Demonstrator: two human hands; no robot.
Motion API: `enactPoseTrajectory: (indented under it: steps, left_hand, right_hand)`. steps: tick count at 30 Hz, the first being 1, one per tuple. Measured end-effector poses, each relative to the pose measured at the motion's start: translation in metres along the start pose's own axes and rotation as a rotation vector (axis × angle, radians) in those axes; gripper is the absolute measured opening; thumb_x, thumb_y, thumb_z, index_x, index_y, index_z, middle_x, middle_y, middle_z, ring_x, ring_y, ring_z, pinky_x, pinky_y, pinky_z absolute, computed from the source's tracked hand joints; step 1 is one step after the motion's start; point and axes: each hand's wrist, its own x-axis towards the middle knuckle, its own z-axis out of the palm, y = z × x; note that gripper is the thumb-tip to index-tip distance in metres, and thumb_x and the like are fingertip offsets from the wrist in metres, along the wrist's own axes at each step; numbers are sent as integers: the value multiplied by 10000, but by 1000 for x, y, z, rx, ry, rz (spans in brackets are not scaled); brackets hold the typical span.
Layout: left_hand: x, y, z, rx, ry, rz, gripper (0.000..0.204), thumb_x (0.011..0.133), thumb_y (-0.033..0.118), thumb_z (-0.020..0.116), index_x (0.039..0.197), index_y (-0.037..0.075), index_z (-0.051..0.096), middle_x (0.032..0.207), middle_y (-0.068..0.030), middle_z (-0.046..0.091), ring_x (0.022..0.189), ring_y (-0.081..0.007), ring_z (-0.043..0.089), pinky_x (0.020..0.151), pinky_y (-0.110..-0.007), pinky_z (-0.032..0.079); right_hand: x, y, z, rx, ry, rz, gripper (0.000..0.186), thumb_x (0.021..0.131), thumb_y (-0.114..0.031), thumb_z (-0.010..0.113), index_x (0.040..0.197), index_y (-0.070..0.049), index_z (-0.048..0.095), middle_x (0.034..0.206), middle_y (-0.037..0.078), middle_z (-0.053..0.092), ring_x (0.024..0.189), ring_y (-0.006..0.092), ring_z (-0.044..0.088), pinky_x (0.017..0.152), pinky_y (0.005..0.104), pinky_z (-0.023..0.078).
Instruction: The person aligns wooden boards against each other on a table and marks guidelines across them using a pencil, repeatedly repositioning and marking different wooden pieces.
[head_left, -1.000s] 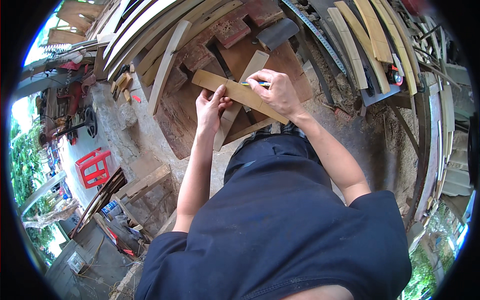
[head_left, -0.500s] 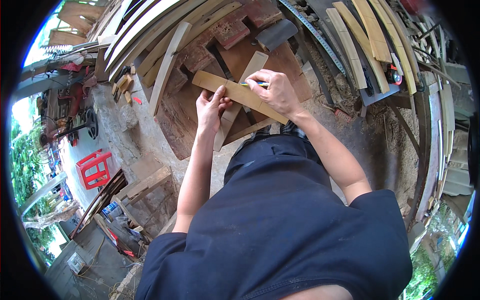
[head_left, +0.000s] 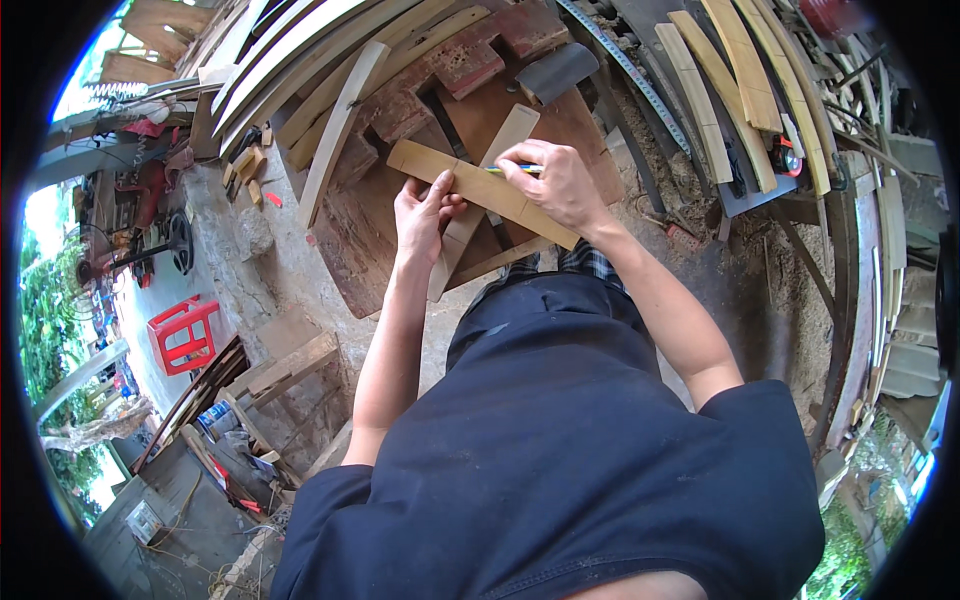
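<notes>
A curved, yellowish wooden slat (head_left: 490, 192) lies slantwise in front of me, with thin dark lines across it. My left hand (head_left: 430, 212) pinches its lower edge toward the left end, thumb on top. In my right hand (head_left: 560, 188) is a slim pencil (head_left: 513, 169), held in a writing grip with its tip pointing left over the slat's upper edge. That hand rests against the slat's right part. Beneath the slat, a paler wooden strip (head_left: 455, 250) crosses it on the worn brown board (head_left: 360, 255).
Long curved planks (head_left: 300, 65) are stacked at the far left. More slats (head_left: 692, 100) lie far right, near a tape measure (head_left: 787, 157). A dark curved piece (head_left: 557, 72) sits on the red-stained wood. A red plastic stool (head_left: 184, 335) and small offcuts (head_left: 246, 170) are to my left.
The view has shifted very slightly. Both hands keep their hold on the slat and the pencil, and the pencil has barely moved.
</notes>
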Motion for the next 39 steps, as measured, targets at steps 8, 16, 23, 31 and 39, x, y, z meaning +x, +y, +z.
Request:
enactPoseTrajectory:
  steps: [8,16,23,31,39]
  left_hand:
    - [0,1,4,15,0,12,263,978,181,753,1145,10,645,928,-36,706,722,-68,678,653,-210,621]
    - [0,1,2,26,9,4,269,974,190,760,1140,12,648,923,-30,703,721,-64,672,650,-208,616]
    - [-2,2,4,29,20,16,263,975,190,757,1139,15,648,921,-24,697,714,-62,663,657,-207,614]
    - [-11,0,-3,79,5,81,310,981,226,756,1181,10,658,964,-34,698,781,-83,656,677,-204,539]
    - [-67,-6,-12,1330,16,671,463,770,248,845,1173,116,659,1084,-75,611,1045,-305,570,932,-428,464]
  right_hand:
    - [-2,2,-5,30,7,32,209,958,-181,674,979,8,761,941,165,751,838,286,745,761,378,577]
    - [-17,1,-25,35,-36,82,213,968,-191,676,979,3,762,965,166,755,849,276,750,757,363,578]
    - [-40,-5,-23,-195,107,-101,387,957,-369,728,1109,-14,742,922,148,722,871,286,709,776,399,565]
    - [-58,6,4,-571,16,-220,593,801,-284,849,1241,53,640,1130,176,580,1077,319,570,975,410,507]
    - [-63,17,-23,-489,245,-44,536,816,-286,837,1221,23,666,1096,150,593,1042,321,593,947,427,510]
